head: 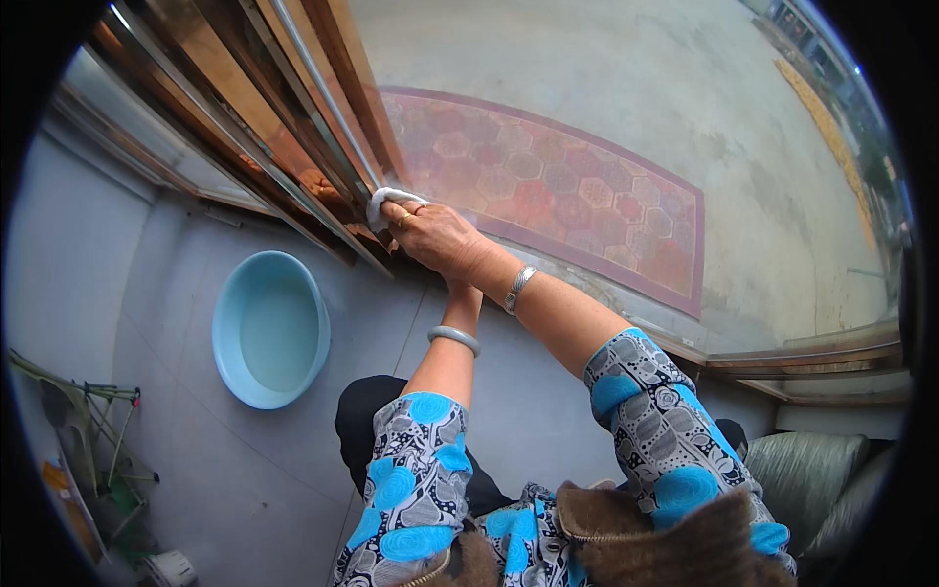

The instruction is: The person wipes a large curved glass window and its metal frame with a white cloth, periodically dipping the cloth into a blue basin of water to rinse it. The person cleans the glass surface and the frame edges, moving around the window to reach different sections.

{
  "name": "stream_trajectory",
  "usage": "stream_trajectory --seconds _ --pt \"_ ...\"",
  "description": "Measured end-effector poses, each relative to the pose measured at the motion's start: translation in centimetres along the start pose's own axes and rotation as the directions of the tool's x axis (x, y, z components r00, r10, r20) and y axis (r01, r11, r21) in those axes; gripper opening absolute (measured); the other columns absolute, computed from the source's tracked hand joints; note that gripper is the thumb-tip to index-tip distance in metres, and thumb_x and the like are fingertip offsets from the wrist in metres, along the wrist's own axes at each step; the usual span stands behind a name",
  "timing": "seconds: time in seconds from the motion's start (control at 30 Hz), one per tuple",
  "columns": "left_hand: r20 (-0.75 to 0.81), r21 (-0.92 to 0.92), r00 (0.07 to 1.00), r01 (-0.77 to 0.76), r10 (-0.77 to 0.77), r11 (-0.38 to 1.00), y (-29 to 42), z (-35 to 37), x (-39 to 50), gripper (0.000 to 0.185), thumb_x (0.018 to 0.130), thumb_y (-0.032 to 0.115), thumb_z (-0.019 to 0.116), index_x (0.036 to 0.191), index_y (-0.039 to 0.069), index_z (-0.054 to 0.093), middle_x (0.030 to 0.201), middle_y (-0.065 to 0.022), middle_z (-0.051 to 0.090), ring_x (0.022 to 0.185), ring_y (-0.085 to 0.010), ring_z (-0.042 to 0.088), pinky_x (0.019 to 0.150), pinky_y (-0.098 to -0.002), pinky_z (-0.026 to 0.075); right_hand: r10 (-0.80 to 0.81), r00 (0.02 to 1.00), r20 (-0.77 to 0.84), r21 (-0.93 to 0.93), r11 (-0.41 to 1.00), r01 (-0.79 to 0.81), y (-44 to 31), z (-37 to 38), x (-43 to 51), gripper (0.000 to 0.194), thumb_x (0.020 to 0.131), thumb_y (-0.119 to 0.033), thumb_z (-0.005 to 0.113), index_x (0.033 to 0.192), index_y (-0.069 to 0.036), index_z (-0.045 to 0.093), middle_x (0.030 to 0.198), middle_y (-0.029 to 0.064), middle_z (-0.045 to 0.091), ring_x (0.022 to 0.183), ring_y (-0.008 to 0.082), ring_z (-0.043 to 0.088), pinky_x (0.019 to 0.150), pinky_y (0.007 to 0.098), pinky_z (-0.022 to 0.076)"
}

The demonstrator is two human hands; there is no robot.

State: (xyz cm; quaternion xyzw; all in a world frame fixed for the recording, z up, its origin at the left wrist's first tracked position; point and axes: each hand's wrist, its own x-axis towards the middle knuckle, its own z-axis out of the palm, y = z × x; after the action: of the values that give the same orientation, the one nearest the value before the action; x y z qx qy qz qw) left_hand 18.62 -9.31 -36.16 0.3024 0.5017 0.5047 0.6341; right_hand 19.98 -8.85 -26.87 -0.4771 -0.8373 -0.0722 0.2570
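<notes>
My right hand [436, 236], with gold-coloured rings and a silver bracelet at the wrist, grips a white cloth [383, 205]. The cloth presses against the lower part of a shiny metal rail [323, 84] on a brown door frame. My left hand [463, 282] is under the right one, near the lower edge of the frame; its fingers are hidden, and a pale bangle circles that wrist. On the floor to the left stands a light blue plastic basin [271, 330] with liquid in it.
A patterned mat [543, 176] with hexagons lies beyond the threshold on concrete ground. A folding stool [110, 433] stands at the lower left. Large pale wound rolls [803, 469] are at the lower right. Glass panels [235, 51] in brown frames rise at the upper left.
</notes>
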Motion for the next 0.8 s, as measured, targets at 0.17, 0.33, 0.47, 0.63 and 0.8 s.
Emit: stream_trajectory --seconds 0.17,0.33,0.47,0.63,0.8 --pt "-0.017 -0.025 0.995 0.102 -0.102 0.994 -0.4 1.0 -1.7 0.093 0.1 0.038 0.062 0.164 0.009 0.001 0.168 -0.0178 0.004 0.156 -0.0318 0.003 0.127 -0.0459 0.006 -0.037 0.994 0.102 -0.024 0.999 0.04 1.0 0.2 -1.7 0.021 0.09 -0.009 0.056 0.106 0.0 0.066 0.11 0.0102 0.065 0.099 0.0271 0.069 0.084 0.0385 0.0579" --pt "0.006 -0.028 0.997 0.083 -0.083 0.996 -1.2 1.7 -2.5 0.091 0.101 0.04 0.06 0.164 0.009 0.001 0.169 -0.0166 0.003 0.156 -0.0309 0.0 0.127 -0.0454 0.003 0.034 0.989 0.146 -0.027 0.999 -0.031 1.5 0.3 -2.8 0.02 0.089 -0.01 0.059 0.102 -0.003 0.072 0.129 0.0079 0.063 0.105 0.0259 0.068 0.086 0.0366 0.0589" --pt "0.033 0.024 0.999 -0.029 0.028 0.999 -0.5 2.2 -2.0 0.091 0.102 0.042 0.058 0.164 0.009 0.001 0.169 -0.0157 0.001 0.157 -0.0301 -0.003 0.128 -0.045 0.001 0.01 1.0 -0.026 0.01 1.0 -0.01 1.1 -2.4 -2.0 0.026 0.092 -0.01 0.055 0.112 0.002 0.068 0.122 0.0123 0.066 0.105 0.0285 0.067 0.088 0.0396 0.0573" --pt "0.103 0.219 0.905 -0.426 0.413 0.878 1.9 3.6 -3.3 0.089 0.103 0.044 0.056 0.164 0.01 0.0 0.17 -0.0146 -0.001 0.157 -0.0291 -0.006 0.128 -0.0444 -0.001 -0.038 0.866 -0.498 0.046 0.996 0.071 0.9 -9.3 -3.8 0.033 0.082 0.002 0.066 0.114 0.003 0.069 0.126 0.0107 0.063 0.103 0.027 0.066 0.085 0.0386 0.0583" --pt "0.319 0.349 0.492 -0.855 0.81 0.382 4.2 4.9 -4.8 0.088 0.105 0.046 0.054 0.164 0.01 0.0 0.171 -0.0134 -0.003 0.158 -0.0282 -0.009 0.128 -0.0439 -0.004 -0.006 0.827 -0.562 0.026 0.999 0.025 1.2 -12.3 -8.5 0.045 0.081 0.004 0.068 0.126 0.003 0.067 0.135 0.0186 0.057 0.113 0.0332 0.065 0.096 0.0432 0.0555"
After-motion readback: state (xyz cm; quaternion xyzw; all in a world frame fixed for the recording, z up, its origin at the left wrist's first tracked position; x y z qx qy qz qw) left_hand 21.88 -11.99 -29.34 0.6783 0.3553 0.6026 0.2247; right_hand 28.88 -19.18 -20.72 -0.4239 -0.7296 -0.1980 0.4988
